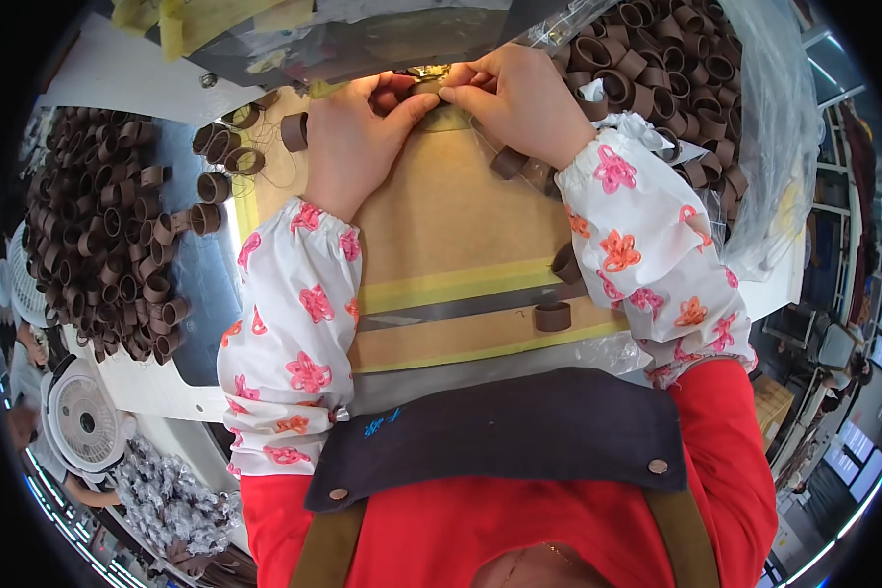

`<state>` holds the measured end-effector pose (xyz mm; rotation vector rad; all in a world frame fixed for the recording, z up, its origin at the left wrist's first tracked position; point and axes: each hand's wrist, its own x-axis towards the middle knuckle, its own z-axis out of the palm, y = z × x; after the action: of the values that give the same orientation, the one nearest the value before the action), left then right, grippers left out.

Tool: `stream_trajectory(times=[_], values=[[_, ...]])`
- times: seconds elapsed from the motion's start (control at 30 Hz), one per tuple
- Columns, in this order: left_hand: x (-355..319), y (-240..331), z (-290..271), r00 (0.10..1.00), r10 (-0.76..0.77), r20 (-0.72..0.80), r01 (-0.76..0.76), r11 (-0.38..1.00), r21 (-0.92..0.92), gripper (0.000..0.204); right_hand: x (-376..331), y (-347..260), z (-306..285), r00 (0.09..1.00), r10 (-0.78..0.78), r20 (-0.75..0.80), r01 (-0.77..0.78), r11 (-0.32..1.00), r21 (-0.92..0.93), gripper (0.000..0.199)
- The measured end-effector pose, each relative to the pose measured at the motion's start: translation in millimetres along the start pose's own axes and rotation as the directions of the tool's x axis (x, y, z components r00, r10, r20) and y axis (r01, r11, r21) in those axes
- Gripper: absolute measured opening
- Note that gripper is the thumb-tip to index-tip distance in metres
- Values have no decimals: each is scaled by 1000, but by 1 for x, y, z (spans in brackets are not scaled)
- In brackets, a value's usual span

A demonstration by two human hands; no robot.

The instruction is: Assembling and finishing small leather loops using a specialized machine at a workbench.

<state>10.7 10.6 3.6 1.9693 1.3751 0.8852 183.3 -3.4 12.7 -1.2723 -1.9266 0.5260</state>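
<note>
At the lit, metallic working spot under a dark machine (402,44), my left hand (363,142) and my right hand (529,103) meet from either side. Between their pinched thumbs and fingers is a small brown loop (425,88), mostly covered by the fingertips. Both hands are closed on it. A similar brown loop (294,131) lies beside my left wrist, and another loop (508,163) sits below my right hand. White flowered sleeves cover both forearms.
Heaps of brown loops (98,225) lie at the left and more loops (671,69) at the back right, beside clear plastic (774,147). Loose threads trail from several loops near the left hand. One loop (553,317) lies on the tan work surface (451,211). A fan (86,416) stands lower left.
</note>
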Motion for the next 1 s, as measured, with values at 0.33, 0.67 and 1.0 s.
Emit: stream_trajectory(times=[0.33,0.67,1.0], values=[[5,-11,5,996,-86,-15,86,996,-3,35,5,1,7,996,-85,-32,78,982,-171,15],[6,-8,1,992,-125,35,125,992,-11,37,3,-1,8,999,-29,22,33,970,-240,10],[6,-8,0,998,-55,31,55,998,9,35,2,-7,5,1000,-13,-16,5,914,-406,10]])
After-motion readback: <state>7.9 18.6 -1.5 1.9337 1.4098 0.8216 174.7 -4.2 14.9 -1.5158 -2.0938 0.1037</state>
